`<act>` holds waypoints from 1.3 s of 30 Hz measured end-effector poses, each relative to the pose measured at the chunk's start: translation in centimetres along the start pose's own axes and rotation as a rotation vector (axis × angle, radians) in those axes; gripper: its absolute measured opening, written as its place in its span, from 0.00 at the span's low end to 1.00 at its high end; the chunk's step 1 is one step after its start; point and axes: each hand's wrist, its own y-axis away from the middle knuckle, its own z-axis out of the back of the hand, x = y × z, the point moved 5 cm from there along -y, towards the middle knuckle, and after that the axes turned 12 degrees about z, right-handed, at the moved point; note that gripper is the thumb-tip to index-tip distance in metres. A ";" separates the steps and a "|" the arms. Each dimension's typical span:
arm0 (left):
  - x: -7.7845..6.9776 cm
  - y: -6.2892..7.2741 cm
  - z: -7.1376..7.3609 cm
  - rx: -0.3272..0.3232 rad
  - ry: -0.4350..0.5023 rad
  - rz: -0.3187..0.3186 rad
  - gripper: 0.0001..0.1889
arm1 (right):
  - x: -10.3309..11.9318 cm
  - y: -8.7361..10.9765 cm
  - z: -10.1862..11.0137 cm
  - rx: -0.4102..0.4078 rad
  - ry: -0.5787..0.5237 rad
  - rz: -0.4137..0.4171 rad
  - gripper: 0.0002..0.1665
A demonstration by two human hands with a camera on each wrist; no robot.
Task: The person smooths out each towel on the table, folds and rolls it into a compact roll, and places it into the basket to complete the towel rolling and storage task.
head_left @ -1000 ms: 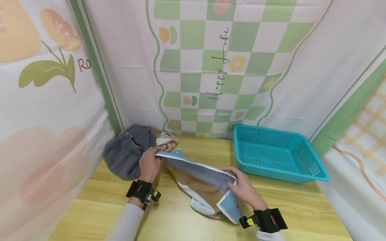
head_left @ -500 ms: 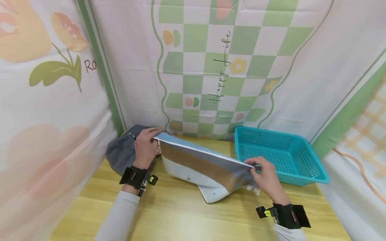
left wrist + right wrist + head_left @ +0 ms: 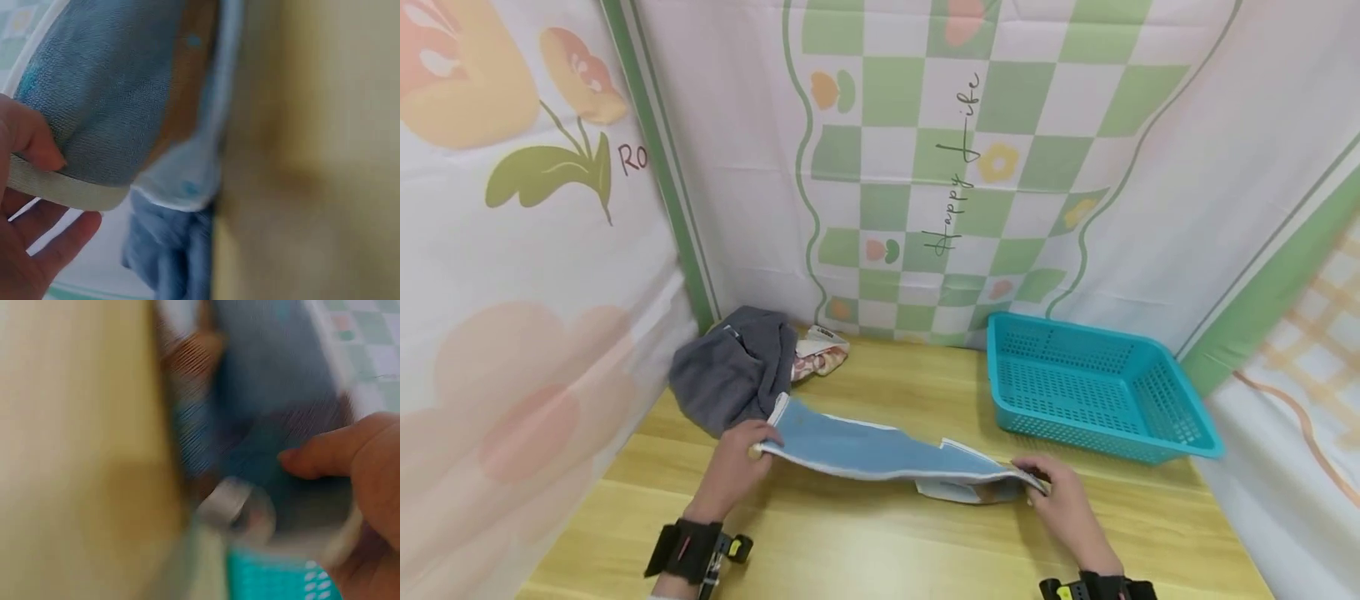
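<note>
A blue towel (image 3: 857,446) with white edging is stretched between my two hands, low over the table. My left hand (image 3: 735,465) pinches its left corner. In the left wrist view, the thumb lies on the towel (image 3: 112,106) and the other fingers are behind it; brown and white bands show further in. At the other end, my right hand (image 3: 1063,500) pinches the right corner, where part of the towel is folded under. The right wrist view is blurred, but the right thumb (image 3: 312,453) presses on the cloth.
A grey cloth (image 3: 730,367) lies bunched at the back left, beside a small patterned cloth (image 3: 822,354). An aqua plastic basket (image 3: 1105,437) stands at the back right. Printed curtains (image 3: 737,167) enclose the wooden table (image 3: 865,550).
My hands have spread apart and, after lifting the towel, come down towards me. Its brown and white side faced me before; now mostly the blue side shows.
</note>
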 end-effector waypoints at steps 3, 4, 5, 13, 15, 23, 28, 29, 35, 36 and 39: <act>1.5 1.7 -0.2 0.113 -0.057 0.120 0.17 | -1.3 1.0 -0.7 0.079 0.029 -0.066 0.31; 2.0 2.1 -0.3 0.157 -0.074 0.160 0.18 | -1.5 1.1 -0.6 0.088 0.041 -0.068 0.31; 2.3 2.5 -0.3 0.199 -0.090 0.196 0.18 | -1.6 1.2 -0.4 0.084 0.055 -0.061 0.33; 1.9 3.1 -0.8 0.272 -0.147 0.291 0.18 | 1.9 0.5 4.0 -0.144 0.070 0.149 0.34; 0.8 2.7 -1.6 0.261 -0.133 0.261 0.13 | 3.5 0.6 4.6 -0.177 0.032 0.208 0.36; -2.2 2.3 -6.8 0.361 -0.147 0.161 0.23 | 6.8 3.1 1.7 0.080 0.004 0.226 0.40; -1.7 3.4 -6.5 0.428 -0.154 0.206 0.25 | 5.0 5.2 -0.7 0.421 -0.014 0.060 0.24; -1.5 3.6 -6.3 0.435 -0.148 0.227 0.24 | 4.7 5.6 -0.9 0.463 -0.052 0.046 0.22; -0.3 4.3 -4.6 0.411 -0.173 0.310 0.15 | 3.6 7.8 -2.1 0.649 -0.388 -0.047 0.12; -0.3 4.3 -4.4 0.405 -0.186 0.314 0.13 | 3.6 8.1 -2.4 0.692 -0.428 -0.060 0.13; -0.5 3.9 -3.9 0.386 -0.252 0.302 0.11 | 4.3 8.3 -2.7 0.786 -0.540 -0.147 0.18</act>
